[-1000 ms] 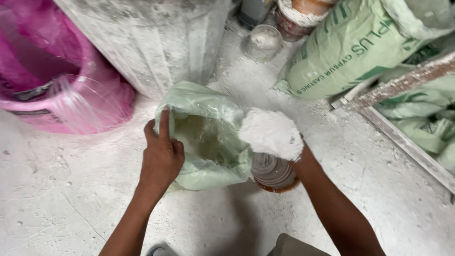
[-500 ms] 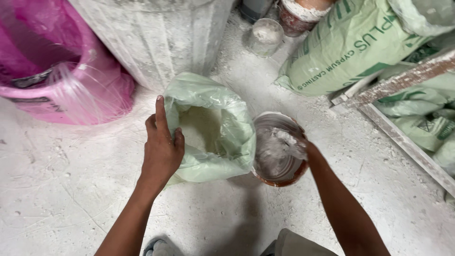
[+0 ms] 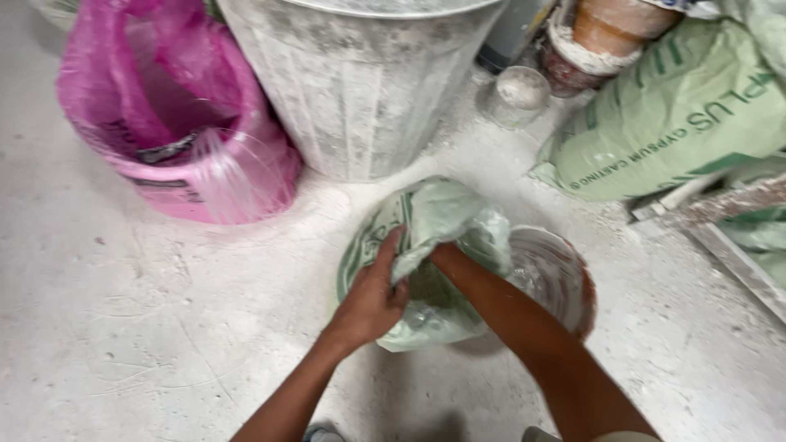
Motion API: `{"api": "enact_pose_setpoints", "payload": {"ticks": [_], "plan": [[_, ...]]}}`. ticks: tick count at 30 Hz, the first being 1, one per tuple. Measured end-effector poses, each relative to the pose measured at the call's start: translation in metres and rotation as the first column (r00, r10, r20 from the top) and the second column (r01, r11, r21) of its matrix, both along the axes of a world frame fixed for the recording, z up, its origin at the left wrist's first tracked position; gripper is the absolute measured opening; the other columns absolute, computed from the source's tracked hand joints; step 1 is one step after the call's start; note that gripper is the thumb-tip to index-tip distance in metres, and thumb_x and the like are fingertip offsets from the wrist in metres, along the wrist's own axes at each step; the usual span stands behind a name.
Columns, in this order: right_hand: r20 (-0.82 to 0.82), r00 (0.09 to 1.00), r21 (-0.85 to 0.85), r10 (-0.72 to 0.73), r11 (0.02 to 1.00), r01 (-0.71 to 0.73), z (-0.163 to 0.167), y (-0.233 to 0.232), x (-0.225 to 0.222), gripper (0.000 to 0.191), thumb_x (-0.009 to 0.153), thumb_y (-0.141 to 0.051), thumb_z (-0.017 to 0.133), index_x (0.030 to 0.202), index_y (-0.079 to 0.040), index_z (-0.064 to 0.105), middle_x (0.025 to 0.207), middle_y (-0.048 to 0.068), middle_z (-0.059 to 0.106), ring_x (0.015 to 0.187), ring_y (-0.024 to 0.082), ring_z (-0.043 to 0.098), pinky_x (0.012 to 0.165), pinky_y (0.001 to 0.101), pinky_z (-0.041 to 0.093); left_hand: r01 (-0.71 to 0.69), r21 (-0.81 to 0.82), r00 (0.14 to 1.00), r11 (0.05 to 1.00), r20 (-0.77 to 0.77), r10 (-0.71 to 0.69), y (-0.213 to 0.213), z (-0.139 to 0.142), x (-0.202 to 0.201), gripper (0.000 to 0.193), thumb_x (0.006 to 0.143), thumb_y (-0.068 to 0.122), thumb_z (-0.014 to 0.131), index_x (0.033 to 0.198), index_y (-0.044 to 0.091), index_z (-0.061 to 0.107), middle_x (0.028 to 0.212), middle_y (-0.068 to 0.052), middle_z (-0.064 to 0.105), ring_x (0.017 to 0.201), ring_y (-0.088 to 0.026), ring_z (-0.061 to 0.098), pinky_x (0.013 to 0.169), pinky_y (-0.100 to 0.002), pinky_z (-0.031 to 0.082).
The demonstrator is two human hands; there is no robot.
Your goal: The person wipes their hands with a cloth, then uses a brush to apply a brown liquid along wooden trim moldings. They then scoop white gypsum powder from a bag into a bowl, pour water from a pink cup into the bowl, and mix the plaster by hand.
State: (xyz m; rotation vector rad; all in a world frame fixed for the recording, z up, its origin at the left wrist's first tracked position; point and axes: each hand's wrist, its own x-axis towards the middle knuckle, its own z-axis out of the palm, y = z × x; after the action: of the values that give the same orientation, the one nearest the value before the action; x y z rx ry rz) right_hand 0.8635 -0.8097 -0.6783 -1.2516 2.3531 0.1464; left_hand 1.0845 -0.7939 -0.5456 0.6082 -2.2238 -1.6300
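Left grip (image 3: 370,296) closed on the green bag (image 3: 446,221); right grip hidden inside it, state unclear.

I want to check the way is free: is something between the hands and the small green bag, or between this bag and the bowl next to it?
Nothing visible. The left hand grips the rim of the green bag, the right hand is hidden inside it, and the bowl sits directly against the bag's right side.

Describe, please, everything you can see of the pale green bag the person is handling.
The pale green bag is a soft, crumpled plastic sack dusted with white powder, sitting on the dusty floor before a grey bin. The left hand grips its open rim; the right hand is hidden inside its mouth. A bowl sits against its right side.
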Motion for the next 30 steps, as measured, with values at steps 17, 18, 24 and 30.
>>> {"api": "enact_pose_setpoints", "payload": {"ticks": [17, 18, 24, 30], "plan": [[0.488, 0.871, 0.138, 0.05, 0.981, -0.134, -0.026, 0.056, 0.028, 0.035, 0.097, -0.022, 0.056, 0.129, -0.008, 0.058, 0.127, 0.008, 0.063, 0.116, 0.022, 0.062, 0.098, 0.0356, 0.051, -0.186, 0.165, 0.982, 0.969, 0.025, 0.185, -0.025, 0.008, 0.0, 0.074, 0.093, 0.004, 0.053, 0.159, 0.009, 0.021, 0.11, -0.025, 0.069, 0.086, -0.034, 0.074, 0.08, -0.043, 0.057], [0.573, 0.819, 0.132, 0.024, 0.984, -0.121, -0.023, 0.066, 0.027, 0.035, 0.097, -0.022, 0.055, 0.129, -0.008, 0.058, 0.127, 0.007, 0.063, 0.116, 0.022, 0.062, 0.098, 0.0355, 0.05, -0.195, 0.105, 0.978, 0.975, -0.049, 0.201, -0.024, 0.007, 0.0, 0.074, 0.093, 0.003, 0.055, 0.159, 0.007, 0.021, 0.115, -0.027, 0.067, 0.091, -0.035, 0.073, 0.081, -0.043, 0.056], [0.844, 0.536, -0.075, -0.013, 0.987, 0.142, -0.016, 0.079, 0.026, 0.035, 0.097, -0.022, 0.055, 0.13, -0.009, 0.057, 0.127, 0.007, 0.063, 0.116, 0.021, 0.061, 0.098, 0.0349, 0.05, -0.264, 0.093, 0.964, 0.96, 0.046, 0.261, -0.019, 0.009, 0.001, 0.075, 0.091, 0.004, 0.055, 0.158, 0.01, 0.021, 0.124, -0.027, 0.064, 0.089, -0.037, 0.073, 0.076, -0.042, 0.058], [0.891, 0.428, -0.304, 0.152, 0.9, 0.312, 0.027, 0.072, 0.04, 0.035, 0.098, -0.022, 0.054, 0.13, -0.009, 0.057, 0.127, 0.006, 0.063, 0.115, 0.021, 0.061, 0.098, 0.0344, 0.05, -0.332, -0.048, 0.941, 0.942, 0.055, 0.334, -0.01, 0.014, -0.006, 0.076, 0.091, 0.008, 0.057, 0.158, 0.009, 0.022, 0.127, -0.031, 0.064, 0.098, -0.042, 0.072, 0.085, -0.046, 0.056]]}}
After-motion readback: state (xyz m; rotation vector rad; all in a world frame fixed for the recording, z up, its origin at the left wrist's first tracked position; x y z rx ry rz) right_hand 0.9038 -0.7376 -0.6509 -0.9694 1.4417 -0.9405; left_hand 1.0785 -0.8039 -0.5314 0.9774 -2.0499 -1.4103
